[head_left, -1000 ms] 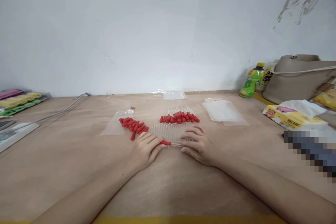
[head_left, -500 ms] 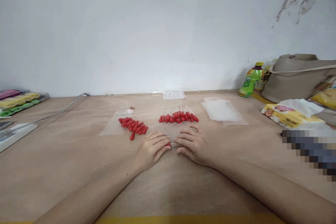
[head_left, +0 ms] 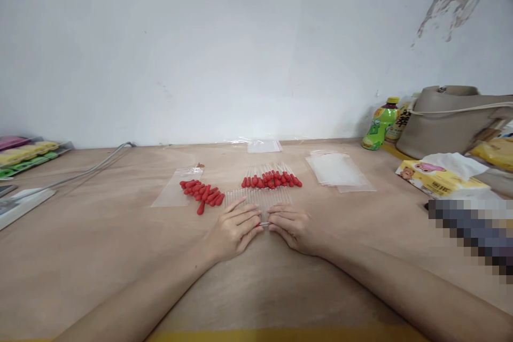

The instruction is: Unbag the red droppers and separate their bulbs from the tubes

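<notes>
My left hand is closed on a red rubber bulb, of which only a bit shows between its fingers. Opposite it, my right hand pinches a clear glass tube that lies crosswise between the two hands. Just beyond my fingertips is a row of clear glass tubes side by side on the table. Behind that row lie several tubes fitted with red bulbs. A pile of loose red bulbs sits to the left, partly on a clear plastic bag.
Clear bags lie right of centre, another bag by the wall. At the right are a green bottle, a grey handbag and a tissue box. A cable and coloured packs are at the left.
My right hand has moved slightly left, nearer my left hand, and its fingers have drawn together around the tube. The bulb in my left hand is now more covered.
</notes>
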`<state>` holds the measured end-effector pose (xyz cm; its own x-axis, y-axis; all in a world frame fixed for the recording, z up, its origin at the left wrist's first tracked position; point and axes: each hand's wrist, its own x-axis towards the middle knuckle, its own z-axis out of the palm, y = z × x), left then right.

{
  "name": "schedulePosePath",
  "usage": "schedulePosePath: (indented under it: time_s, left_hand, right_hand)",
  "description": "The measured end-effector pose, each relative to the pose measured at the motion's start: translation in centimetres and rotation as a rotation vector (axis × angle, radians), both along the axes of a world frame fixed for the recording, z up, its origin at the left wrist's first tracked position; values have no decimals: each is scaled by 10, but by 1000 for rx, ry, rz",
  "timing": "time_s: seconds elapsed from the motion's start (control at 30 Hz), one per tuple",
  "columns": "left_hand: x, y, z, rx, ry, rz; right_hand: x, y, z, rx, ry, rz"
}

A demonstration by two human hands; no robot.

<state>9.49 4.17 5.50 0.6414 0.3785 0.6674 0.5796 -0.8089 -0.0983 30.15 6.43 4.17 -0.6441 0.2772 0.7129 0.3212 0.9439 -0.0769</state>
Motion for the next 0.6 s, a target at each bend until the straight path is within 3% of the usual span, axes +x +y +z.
schedulePosePath:
  time_s: [0.43,0.6]
  left_hand:
    - [-3,-9,4,-11,38,-25]
    - [-14,-16,0,1,0,-22]
  right_hand:
    - [8,-3,-1,144,-10,18]
    - [21,-2,-3,123,17,39]
